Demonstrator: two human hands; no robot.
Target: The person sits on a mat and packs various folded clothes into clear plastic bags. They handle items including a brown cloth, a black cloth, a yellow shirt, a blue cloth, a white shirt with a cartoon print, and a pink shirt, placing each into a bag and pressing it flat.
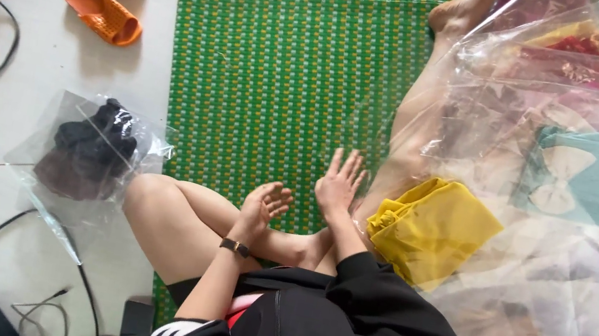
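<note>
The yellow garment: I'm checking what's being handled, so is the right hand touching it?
Apart. The head view shows the right hand open over the green mat, with a leg between it and the yellow garment.

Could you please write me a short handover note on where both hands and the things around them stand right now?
Left hand: empty, fingers loosely curled, above the bent knee, wristwatch on.
Right hand: empty, open and spread, over the green woven mat.
Nearest: yellow folded cloth to the right, not bagged, beside a pile of clear bags holding garments.
Left, on the tiles: one clear bag with dark clothing.
Neither hand touches any bag or cloth.
</note>
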